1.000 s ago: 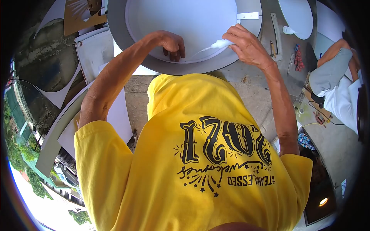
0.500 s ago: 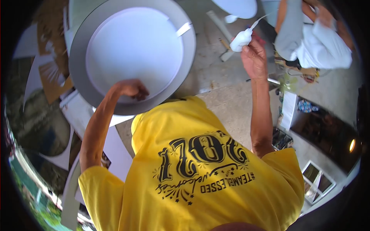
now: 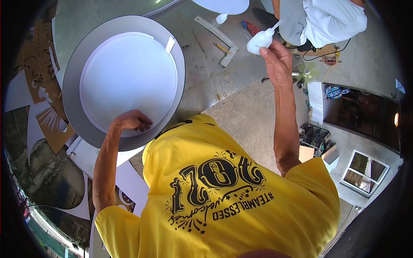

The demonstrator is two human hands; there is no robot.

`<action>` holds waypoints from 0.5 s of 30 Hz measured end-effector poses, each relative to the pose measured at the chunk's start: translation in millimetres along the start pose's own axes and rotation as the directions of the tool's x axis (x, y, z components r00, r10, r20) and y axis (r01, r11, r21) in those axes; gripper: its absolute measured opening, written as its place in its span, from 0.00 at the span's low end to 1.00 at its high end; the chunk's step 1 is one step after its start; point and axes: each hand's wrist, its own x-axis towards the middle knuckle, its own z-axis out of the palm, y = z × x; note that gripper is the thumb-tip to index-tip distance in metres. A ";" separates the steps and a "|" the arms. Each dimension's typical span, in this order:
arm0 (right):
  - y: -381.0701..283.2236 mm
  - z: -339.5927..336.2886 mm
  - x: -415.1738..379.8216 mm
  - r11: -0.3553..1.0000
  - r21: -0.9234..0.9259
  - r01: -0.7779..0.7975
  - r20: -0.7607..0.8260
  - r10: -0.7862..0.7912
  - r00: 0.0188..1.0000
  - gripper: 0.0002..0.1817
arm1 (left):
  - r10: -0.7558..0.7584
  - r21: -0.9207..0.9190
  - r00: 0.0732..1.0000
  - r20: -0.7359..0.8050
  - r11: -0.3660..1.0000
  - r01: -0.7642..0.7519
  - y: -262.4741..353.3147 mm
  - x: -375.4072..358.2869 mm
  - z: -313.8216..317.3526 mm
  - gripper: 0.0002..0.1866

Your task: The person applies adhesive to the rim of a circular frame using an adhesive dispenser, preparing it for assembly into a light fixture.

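A large round grey piece [image 3: 71, 86] with a raised white disc [image 3: 129, 81] inside it lies on the table at the left. My left hand [image 3: 133, 121] is over the disc's near edge, fingers curled and partly apart; nothing shows in them. A small white strip [image 3: 170, 44] stands at the disc's upper right rim. Raised at the right, my right hand [image 3: 277, 60] is closed around a white squeeze bottle [image 3: 259, 41], its thin nozzle pointing up and to the right.
On the grey table [image 3: 198, 77] are an L-shaped square [image 3: 217, 41], a pencil [image 3: 222, 47], a second small bottle [image 3: 221, 18] and a white oval piece [image 3: 223, 3]. Another person [image 3: 331, 21] is at the upper right. Cut sheets [image 3: 51, 124] lie at the left.
The view has shifted, so the round piece appears lower and further left. My left hand stays at its near edge. My right hand still holds the bottle.
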 end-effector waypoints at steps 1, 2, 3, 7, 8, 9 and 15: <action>-4.0 1.8 0.3 0.996 -0.087 0.008 -0.029 -0.011 1.000 0.21 | -0.008 0.014 1.000 -0.003 1.000 0.008 1.8 -0.7 -0.5 0.27; -8.7 4.8 0.5 0.996 -0.089 0.010 -0.027 -0.012 1.000 0.21 | -0.006 0.014 1.000 -0.005 1.000 0.006 2.5 -0.9 -0.6 0.27; -13.0 8.4 0.5 0.991 -0.135 0.006 -0.039 -0.012 0.999 0.21 | -0.012 0.009 1.000 -0.007 1.000 0.012 3.0 -1.1 -0.5 0.27; -12.6 10.7 1.1 0.977 -0.212 -0.004 -0.045 -0.006 0.999 0.21 | -0.013 -0.021 1.000 -0.008 1.000 0.013 1.0 -0.2 0.9 0.27; -7.7 10.4 1.6 0.978 -0.208 -0.008 -0.039 0.000 0.999 0.21 | -0.019 -0.029 1.000 -0.009 0.999 0.018 -0.5 0.5 0.7 0.27; 1.0 9.2 1.5 0.978 -0.207 -0.022 -0.048 0.012 0.999 0.21 | -0.007 -0.004 1.000 -0.007 1.000 0.007 -2.1 2.3 0.6 0.26; 104.0 14.4 -9.8 0.939 -0.305 -0.159 -0.125 0.127 0.984 0.21 | 0.067 -0.082 0.997 0.038 0.995 -0.063 -24.2 14.7 3.5 0.25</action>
